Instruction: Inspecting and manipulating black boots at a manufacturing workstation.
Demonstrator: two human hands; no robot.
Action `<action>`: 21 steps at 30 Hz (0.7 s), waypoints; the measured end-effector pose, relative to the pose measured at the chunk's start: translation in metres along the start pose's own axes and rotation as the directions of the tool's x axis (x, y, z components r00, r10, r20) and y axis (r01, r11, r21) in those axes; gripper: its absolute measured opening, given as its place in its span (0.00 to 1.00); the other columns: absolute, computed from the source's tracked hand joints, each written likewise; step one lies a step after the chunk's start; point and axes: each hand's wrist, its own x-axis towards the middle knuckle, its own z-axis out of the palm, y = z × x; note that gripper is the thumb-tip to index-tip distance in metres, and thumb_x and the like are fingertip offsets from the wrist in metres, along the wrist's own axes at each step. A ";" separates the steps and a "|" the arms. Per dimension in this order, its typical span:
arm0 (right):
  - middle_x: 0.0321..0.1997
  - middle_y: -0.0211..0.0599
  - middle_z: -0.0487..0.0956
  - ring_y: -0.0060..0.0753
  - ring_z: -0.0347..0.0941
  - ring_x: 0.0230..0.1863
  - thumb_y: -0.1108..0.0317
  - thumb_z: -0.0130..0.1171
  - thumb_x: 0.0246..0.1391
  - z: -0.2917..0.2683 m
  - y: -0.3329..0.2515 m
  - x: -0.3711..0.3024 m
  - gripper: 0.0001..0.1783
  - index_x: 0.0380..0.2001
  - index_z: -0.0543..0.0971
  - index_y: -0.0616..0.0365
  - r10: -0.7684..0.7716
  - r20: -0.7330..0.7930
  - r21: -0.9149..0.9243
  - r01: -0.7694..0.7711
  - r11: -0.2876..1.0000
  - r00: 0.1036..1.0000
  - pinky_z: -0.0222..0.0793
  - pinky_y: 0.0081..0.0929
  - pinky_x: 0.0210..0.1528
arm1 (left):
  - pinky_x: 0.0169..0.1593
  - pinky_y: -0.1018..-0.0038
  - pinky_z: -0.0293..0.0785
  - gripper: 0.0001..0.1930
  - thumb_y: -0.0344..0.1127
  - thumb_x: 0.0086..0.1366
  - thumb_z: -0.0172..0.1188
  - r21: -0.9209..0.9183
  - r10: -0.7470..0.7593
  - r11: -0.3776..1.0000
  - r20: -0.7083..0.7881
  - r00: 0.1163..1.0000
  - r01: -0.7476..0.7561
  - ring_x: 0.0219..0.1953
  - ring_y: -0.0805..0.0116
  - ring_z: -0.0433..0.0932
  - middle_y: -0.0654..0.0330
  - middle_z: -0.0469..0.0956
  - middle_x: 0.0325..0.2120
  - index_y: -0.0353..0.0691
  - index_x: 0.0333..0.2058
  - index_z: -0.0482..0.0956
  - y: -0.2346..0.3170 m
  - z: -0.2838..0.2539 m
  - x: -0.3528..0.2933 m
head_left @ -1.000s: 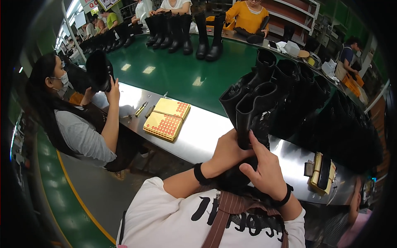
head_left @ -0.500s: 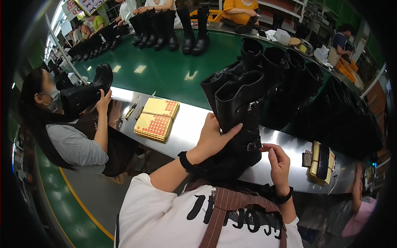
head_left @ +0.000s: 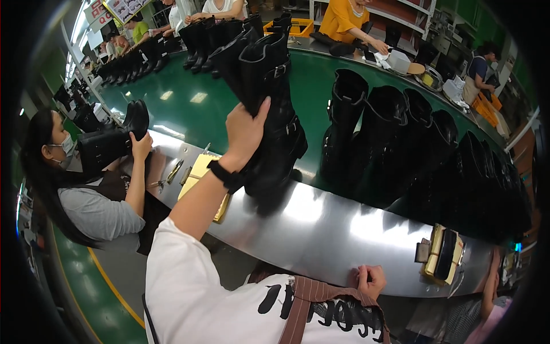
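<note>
My left hand (head_left: 243, 135) grips a pair of tall black boots (head_left: 278, 120) by the shafts, thumb on the near side. The boots have buckled straps and are lifted out over the inner edge of the metal worktop, close to the green surface; their lower parts are blurred by motion. My right hand (head_left: 371, 280) rests at the worktop's front edge in front of my body, its fingers curled in, and nothing shows in it. Under my left forearm lies a partly hidden stack of yellow cards (head_left: 197, 175).
More black boots (head_left: 349, 109) stand on the green conveyor (head_left: 312, 71) to the right, and others (head_left: 195, 46) farther back. A banded yellow bundle (head_left: 440, 252) lies on the metal worktop (head_left: 298, 235). To my left a co-worker (head_left: 94, 195) holds boots; people work across.
My left hand has carried the boots up, left and away from my body. My right hand has left the boots, dropping to the worktop edge with its fingers curled.
</note>
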 end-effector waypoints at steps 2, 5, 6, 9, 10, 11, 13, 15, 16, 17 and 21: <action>0.21 0.34 0.78 0.39 0.71 0.25 0.71 0.65 0.52 0.005 0.008 0.001 0.06 0.22 0.80 0.56 -0.065 -0.046 -0.035 0.063 0.997 0.997 0.65 0.34 0.30 | 0.42 0.59 0.76 0.24 0.53 0.65 0.62 0.043 -0.081 0.996 0.026 0.996 0.079 0.39 0.44 0.81 0.46 0.83 0.32 0.31 0.37 0.82 -0.016 0.057 0.038; 0.18 0.29 0.74 0.36 0.69 0.23 0.71 0.69 0.44 0.009 0.017 0.001 0.07 0.19 0.79 0.51 -0.199 -0.065 -0.160 0.187 0.969 0.978 0.61 0.34 0.29 | 0.42 0.55 0.76 0.25 0.55 0.64 0.61 0.115 -0.152 0.983 0.050 0.987 0.145 0.38 0.40 0.81 0.44 0.82 0.31 0.31 0.33 0.80 -0.033 0.152 0.099; 0.18 0.28 0.74 0.35 0.69 0.22 0.71 0.70 0.42 0.010 0.018 0.000 0.08 0.18 0.79 0.50 -0.200 -0.019 -0.198 0.193 0.961 0.980 0.60 0.34 0.29 | 0.40 0.53 0.76 0.27 0.57 0.63 0.61 0.176 -0.151 0.974 0.053 0.987 0.140 0.36 0.40 0.81 0.44 0.82 0.31 0.32 0.30 0.79 -0.037 0.181 0.118; 0.17 0.26 0.72 0.34 0.68 0.22 0.69 0.73 0.38 0.007 0.022 -0.001 0.10 0.17 0.78 0.47 -0.229 0.071 -0.339 0.240 0.910 0.971 0.59 0.33 0.29 | 0.45 0.54 0.75 0.28 0.59 0.61 0.63 0.235 -0.055 0.970 -0.018 0.998 0.057 0.39 0.44 0.81 0.47 0.82 0.30 0.33 0.35 0.82 -0.047 0.258 0.169; 0.17 0.26 0.72 0.34 0.68 0.22 0.69 0.73 0.38 0.007 0.023 0.000 0.10 0.17 0.78 0.47 -0.228 0.129 -0.325 0.258 0.910 0.965 0.59 0.33 0.29 | 0.50 0.54 0.73 0.28 0.60 0.59 0.64 0.287 -0.017 0.958 0.006 1.000 0.015 0.44 0.46 0.80 0.48 0.82 0.31 0.34 0.35 0.83 -0.053 0.277 0.178; 0.17 0.26 0.72 0.34 0.68 0.22 0.69 0.73 0.38 0.007 0.022 0.001 0.10 0.17 0.78 0.47 -0.216 0.145 -0.339 0.253 0.906 0.966 0.59 0.33 0.29 | 0.63 0.47 0.60 0.36 0.60 0.55 0.67 0.379 -0.148 0.922 0.141 0.979 0.085 0.61 0.45 0.69 0.48 0.79 0.48 0.40 0.55 0.77 -0.064 0.293 0.187; 0.17 0.26 0.71 0.34 0.67 0.22 0.69 0.73 0.37 0.008 0.022 0.004 0.10 0.17 0.78 0.47 -0.196 0.163 -0.355 0.243 0.903 0.967 0.59 0.33 0.29 | 0.66 0.39 0.50 0.44 0.59 0.55 0.67 0.511 -0.336 0.833 0.162 0.928 0.213 0.67 0.41 0.58 0.48 0.67 0.60 0.46 0.66 0.61 -0.091 0.338 0.161; 0.17 0.26 0.71 0.34 0.67 0.22 0.69 0.73 0.37 0.010 0.020 0.009 0.11 0.17 0.78 0.47 -0.180 0.178 -0.369 0.235 0.899 0.967 0.58 0.33 0.29 | 0.66 0.29 0.43 0.59 0.53 0.57 0.68 0.603 -0.521 0.753 0.300 0.799 0.264 0.71 0.31 0.46 0.47 0.44 0.72 0.49 0.73 0.31 -0.139 0.375 0.126; 0.17 0.26 0.71 0.34 0.67 0.22 0.69 0.73 0.37 0.012 0.019 0.012 0.11 0.17 0.78 0.47 -0.173 0.187 -0.371 0.233 0.899 0.967 0.58 0.33 0.29 | 0.64 0.27 0.46 0.49 0.42 0.61 0.62 0.519 -0.373 0.835 0.287 0.883 0.184 0.70 0.28 0.45 0.44 0.40 0.72 0.56 0.73 0.38 -0.167 0.391 0.109; 0.17 0.26 0.71 0.34 0.67 0.22 0.69 0.73 0.36 0.012 0.018 0.015 0.11 0.17 0.78 0.47 -0.169 0.193 -0.376 0.232 0.897 0.967 0.58 0.33 0.29 | 0.64 0.28 0.46 0.46 0.42 0.62 0.60 0.482 -0.300 0.866 0.288 0.909 0.134 0.70 0.28 0.45 0.45 0.40 0.73 0.59 0.73 0.42 -0.193 0.410 0.098; 0.16 0.26 0.70 0.34 0.66 0.22 0.70 0.74 0.35 0.014 0.015 0.022 0.11 0.17 0.77 0.47 -0.174 0.205 -0.374 0.241 0.895 0.963 0.58 0.33 0.29 | 0.65 0.28 0.46 0.35 0.38 0.65 0.53 0.598 -0.274 0.797 0.485 0.830 -0.086 0.71 0.29 0.45 0.50 0.37 0.74 0.70 0.69 0.54 -0.257 0.448 0.095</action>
